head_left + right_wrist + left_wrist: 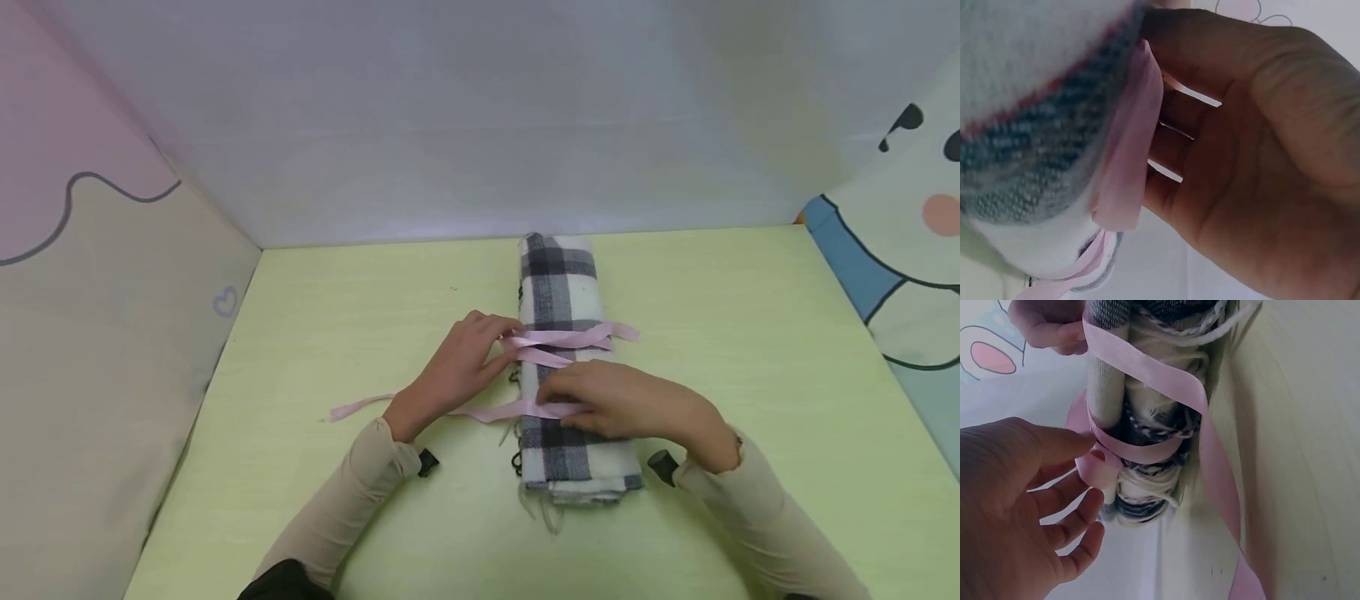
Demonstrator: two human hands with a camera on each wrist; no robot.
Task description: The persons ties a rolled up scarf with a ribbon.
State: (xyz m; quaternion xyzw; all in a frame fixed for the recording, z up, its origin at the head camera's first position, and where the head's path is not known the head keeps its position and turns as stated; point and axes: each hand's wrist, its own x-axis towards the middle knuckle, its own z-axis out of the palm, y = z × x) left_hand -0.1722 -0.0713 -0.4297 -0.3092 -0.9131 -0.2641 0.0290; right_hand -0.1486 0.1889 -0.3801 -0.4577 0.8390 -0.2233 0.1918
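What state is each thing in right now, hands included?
Black-and-white checked woolly cloth: folded into a long bundle, fringe showing.
Flat pink fabric ribbon: strips crossing the cloth, visible ends loose.
Left hand: pinching ribbon at the cloth's left edge.
Right hand: pinching ribbon over the cloth.

Surroundings noted from my yellow-green table (375, 308)
I record a pale wall (480, 125) at 12 o'clock, a pink-and-cream panel (90, 333) bearing a heart outline (225, 302) at 9, and a cartoon-printed panel (900, 225) at 3.
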